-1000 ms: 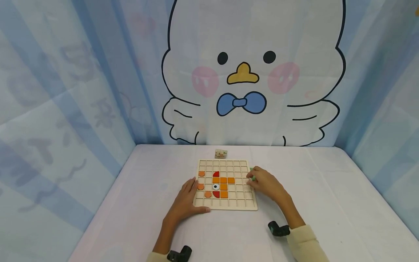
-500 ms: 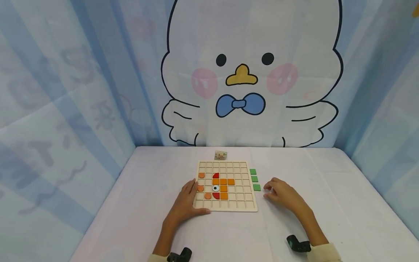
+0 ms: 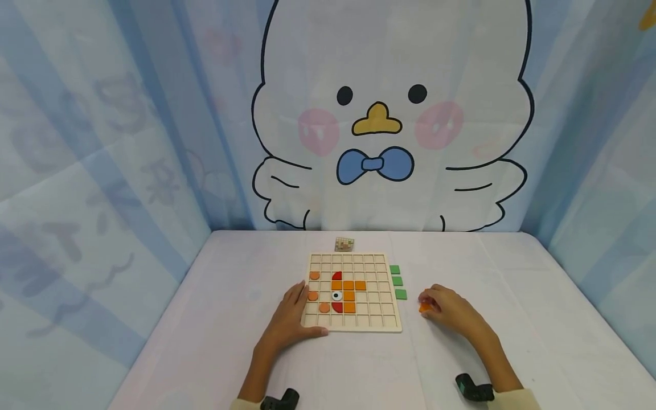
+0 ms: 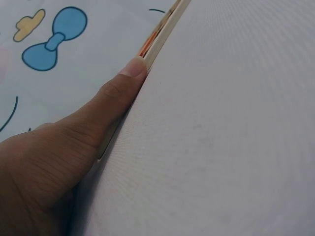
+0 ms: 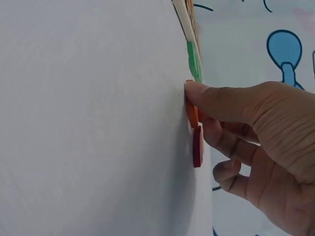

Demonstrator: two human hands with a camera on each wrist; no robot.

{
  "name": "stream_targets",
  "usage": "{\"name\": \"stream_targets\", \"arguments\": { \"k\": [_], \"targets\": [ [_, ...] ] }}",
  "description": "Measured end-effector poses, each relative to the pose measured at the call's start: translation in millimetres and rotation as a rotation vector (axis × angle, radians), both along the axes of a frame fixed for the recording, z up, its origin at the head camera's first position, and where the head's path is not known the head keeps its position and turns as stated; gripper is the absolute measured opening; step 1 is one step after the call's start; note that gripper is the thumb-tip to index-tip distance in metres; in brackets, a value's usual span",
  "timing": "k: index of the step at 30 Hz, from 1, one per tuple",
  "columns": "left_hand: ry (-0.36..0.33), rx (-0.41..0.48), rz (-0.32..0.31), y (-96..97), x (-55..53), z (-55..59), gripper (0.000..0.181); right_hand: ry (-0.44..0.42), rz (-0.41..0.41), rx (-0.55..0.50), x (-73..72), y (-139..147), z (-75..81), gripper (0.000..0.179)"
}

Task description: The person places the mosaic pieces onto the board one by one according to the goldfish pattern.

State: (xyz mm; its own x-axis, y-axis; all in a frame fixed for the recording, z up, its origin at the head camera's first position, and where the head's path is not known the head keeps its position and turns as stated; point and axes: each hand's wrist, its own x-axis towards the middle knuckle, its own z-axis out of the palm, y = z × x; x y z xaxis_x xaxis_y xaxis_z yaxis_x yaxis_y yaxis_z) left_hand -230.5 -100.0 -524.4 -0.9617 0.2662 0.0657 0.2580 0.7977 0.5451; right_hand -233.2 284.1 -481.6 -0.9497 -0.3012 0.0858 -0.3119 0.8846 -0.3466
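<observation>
My left hand (image 3: 287, 319) rests at the near left corner of a wooden grid board (image 3: 376, 322). Its fingers lie along the left side, and the thumb touches the front edge. To the right of the board, my right hand (image 3: 453, 310) pinches an orange tile (image 3: 425, 307) between thumb and fingers, low over the table. A dark red piece (image 5: 197, 147) shows just beyond the orange one in the right wrist view. On the board sit orange square tiles (image 3: 349, 296), red quarter-round pieces (image 3: 336, 307), light orange discs (image 3: 324, 307) and a white eye piece (image 3: 336, 295).
Three green square tiles (image 3: 397, 281) lie in a column beside the board's right edge. Behind the board is a small patterned card (image 3: 344, 245). A white cloth covers the table (image 3: 205, 319), and a printed curtain (image 3: 379, 199) hangs at its back.
My right hand has drawn away from the green tiles, moving right and nearer, and now holds an orange tile. The left hand stays at the board's corner.
</observation>
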Motion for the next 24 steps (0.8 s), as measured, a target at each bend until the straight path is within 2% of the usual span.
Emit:
{"name": "stream_targets", "arguments": {
  "k": [3,8,24],
  "targets": [
    [0.003,0.001,-0.007,0.1,-0.2,-1.3,0.120,-0.007,0.000,-0.014,-1.3,0,-1.9,0.023],
    [0.000,-0.010,-0.004,-0.2,-1.3,-1.3,0.120,-0.008,-0.024,0.025,-1.8,-2,-0.1,0.020],
    [0.000,-0.002,-0.003,-0.9,-1.0,-2.1,0.120,0.036,0.023,0.036,-11.9,-13,2.3,0.018]
  ]
}}
